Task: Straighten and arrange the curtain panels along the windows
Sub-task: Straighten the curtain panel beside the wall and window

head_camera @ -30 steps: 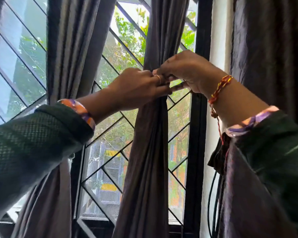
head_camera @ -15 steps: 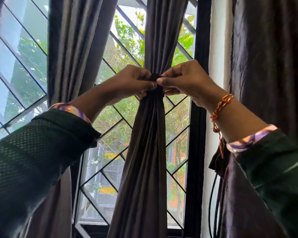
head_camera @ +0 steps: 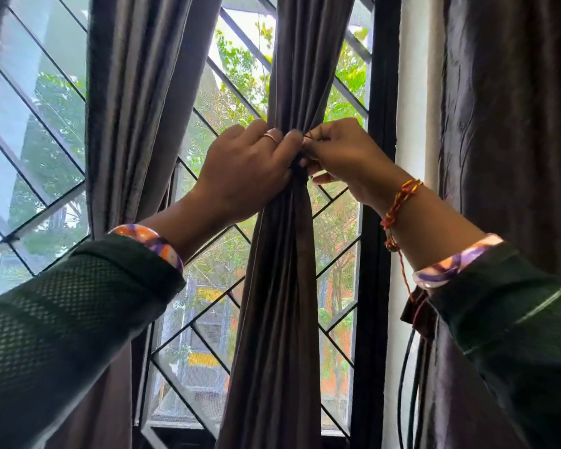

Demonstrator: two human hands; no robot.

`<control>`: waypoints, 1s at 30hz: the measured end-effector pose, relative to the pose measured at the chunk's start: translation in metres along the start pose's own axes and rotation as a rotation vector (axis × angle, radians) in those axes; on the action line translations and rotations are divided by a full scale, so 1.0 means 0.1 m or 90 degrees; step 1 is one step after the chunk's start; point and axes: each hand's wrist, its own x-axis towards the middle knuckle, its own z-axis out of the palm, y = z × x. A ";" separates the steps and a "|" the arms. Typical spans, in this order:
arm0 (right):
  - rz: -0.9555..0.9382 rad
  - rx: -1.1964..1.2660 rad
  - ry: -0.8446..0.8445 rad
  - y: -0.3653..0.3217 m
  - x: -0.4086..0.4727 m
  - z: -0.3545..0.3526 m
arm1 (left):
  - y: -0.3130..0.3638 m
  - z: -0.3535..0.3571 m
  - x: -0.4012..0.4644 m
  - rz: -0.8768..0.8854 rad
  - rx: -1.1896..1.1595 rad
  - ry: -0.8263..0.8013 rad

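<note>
Broadly, 3 dark curtain panels are seen along the window [head_camera: 39, 124], whose diamond grille is backed by greenery. At the far right a wide panel [head_camera: 506, 108] is left hanging loose over the wall edge, and at the left another panel [head_camera: 127, 92] is hung in ungathered folds. Between them the middle curtain panel [head_camera: 282, 286] is bunched into a narrow waist at mid-height, flaring out again below.

The task is judged to be partly done: the middle panel is gathered, but its fastening is not finished, and the 2 outer panels appear untouched.

Both forearms are raised from below toward the waist, in dark green sleeves with patterned cuffs. The left hand [head_camera: 243, 170] is wrapped round the bunched cloth from the left, fingers curled over it and a ring worn on 1 finger. The right hand [head_camera: 340, 157] is brought in from the right, its fingertips pinching at the same gathered point; whether a tie or only cloth is pinched cannot be told. A red-and-yellow thread bracelet [head_camera: 402, 199] is worn on the right wrist.
</note>
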 end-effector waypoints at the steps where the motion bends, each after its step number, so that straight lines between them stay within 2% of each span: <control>1: 0.015 0.009 0.007 -0.01 0.00 0.00 | -0.01 0.00 0.00 0.024 0.008 0.016; 3: 0.038 0.038 0.034 -0.02 0.00 0.02 | -0.03 0.02 -0.02 0.070 0.007 0.003; 5: 0.053 0.108 0.087 -0.02 -0.04 0.05 | -0.04 0.00 -0.03 0.050 -0.034 -0.071; 7: 0.066 0.186 0.089 0.02 -0.15 0.08 | -0.06 -0.04 -0.01 -0.049 -0.178 -0.211; 9: 0.089 0.230 -0.008 0.11 -0.30 0.14 | -0.14 -0.05 0.05 -0.199 -0.371 -0.422; 11: 0.105 0.246 -0.081 0.20 -0.42 0.21 | -0.22 -0.05 0.14 -0.284 -0.518 -0.594; 14: 0.064 0.230 -0.038 0.29 -0.44 0.31 | -0.30 -0.05 0.21 -0.330 -0.590 -0.758; 16: 0.044 0.205 0.011 0.32 -0.45 0.37 | -0.31 -0.07 0.22 -0.356 -0.652 -0.814; 18: 0.023 0.173 0.050 0.33 -0.45 0.43 | -0.33 -0.07 0.20 -0.397 -0.725 -0.811; 20: 0.011 0.168 0.073 0.34 -0.43 0.45 | -0.31 -0.10 0.14 -0.436 -0.792 -0.761; 22: 0.011 0.178 0.080 0.36 -0.41 0.42 | -0.25 -0.12 0.04 -0.453 -0.826 -0.661; 24: 0.013 0.184 0.063 0.36 -0.39 0.41 | -0.14 -0.13 -0.09 -0.494 -0.859 -0.511; 28: 0.022 0.168 0.001 0.34 -0.33 0.39 | -0.02 -0.02 -0.34 -0.781 -0.964 -0.265; 30: 0.033 0.148 -0.033 0.32 -0.30 0.34 | -0.07 0.03 -0.42 -0.861 -0.954 -0.215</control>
